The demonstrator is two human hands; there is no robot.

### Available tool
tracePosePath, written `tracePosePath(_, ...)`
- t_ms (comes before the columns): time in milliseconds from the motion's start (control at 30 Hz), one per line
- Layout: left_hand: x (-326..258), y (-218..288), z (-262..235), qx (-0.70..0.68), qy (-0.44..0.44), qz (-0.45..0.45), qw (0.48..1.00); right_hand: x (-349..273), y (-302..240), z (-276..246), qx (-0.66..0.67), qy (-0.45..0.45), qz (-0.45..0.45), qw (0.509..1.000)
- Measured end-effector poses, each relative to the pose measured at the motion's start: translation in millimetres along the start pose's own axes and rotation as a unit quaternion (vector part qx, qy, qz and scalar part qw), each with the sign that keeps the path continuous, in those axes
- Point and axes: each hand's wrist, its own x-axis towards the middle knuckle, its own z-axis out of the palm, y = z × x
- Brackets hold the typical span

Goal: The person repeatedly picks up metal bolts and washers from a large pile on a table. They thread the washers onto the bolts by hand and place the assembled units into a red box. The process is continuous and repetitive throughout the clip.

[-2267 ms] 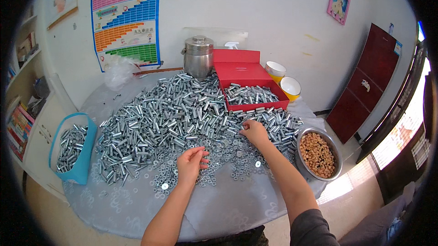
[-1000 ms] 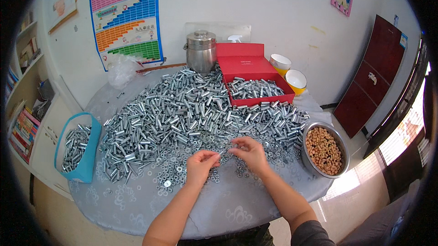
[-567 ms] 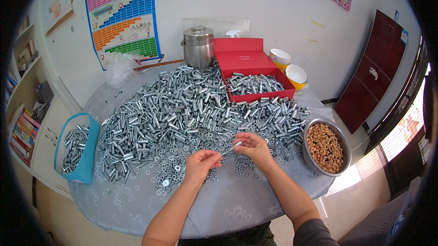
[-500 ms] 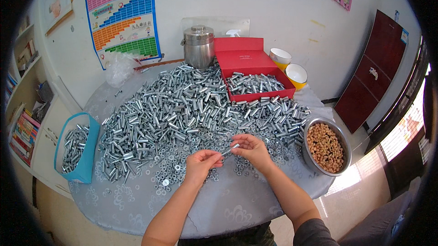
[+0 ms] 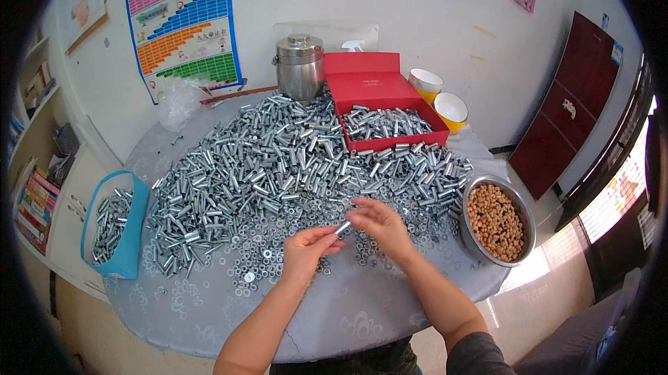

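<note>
A short silver expansion bolt (image 5: 342, 227) is held slantwise between my hands, above the front of the metal heap. The thumb and fingers of my left hand (image 5: 306, 253) pinch its lower left end. At its upper right end are the bent fingers of my right hand (image 5: 384, 230), closed around the tip. Loose washers and nuts (image 5: 268, 255) lie on the table below and beside my left hand. Behind both hands spreads a large heap of silver metal sleeves and bolts (image 5: 278, 156). My fingers hide part of the bolt.
A blue box (image 5: 141, 225) with metal parts stands at the left edge, and a steel bowl of small brown pieces (image 5: 475, 250) at the right. Behind the heap are an open red box (image 5: 400, 144), a steel canister (image 5: 300, 72), yellow-white bowls (image 5: 452, 107) and a clear plastic bag (image 5: 177, 107).
My right fingers have shifted slightly left and closed further over the bolt's upper end, so less of the bolt shows. My left hand stays nearly in place. The view has tilted slightly.
</note>
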Motion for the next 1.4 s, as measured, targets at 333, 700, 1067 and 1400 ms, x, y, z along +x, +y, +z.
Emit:
tracePosePath(333, 5, -1, -7, -0.034, 0.025, -0.014, 0.999, -5, -28, -57, -0.433, 0.02, 0.068, 0.898)
tracePosePath(700, 6, -3, -8, -0.022, 0.013, -0.02, 0.999, 1, 2, -37, -0.495, 0.023, -0.076, 0.865)
tracePosePath(1067, 5, -2, -9, -0.007, -0.002, -0.032, 0.999, 0, -12, -28, -0.31, -0.015, -0.009, 0.951)
tracePosePath(1400, 2, 0, -6, 0.001, -0.036, -0.058, 0.998, -1, -12, -20, -0.228, -0.096, 0.014, 0.969)
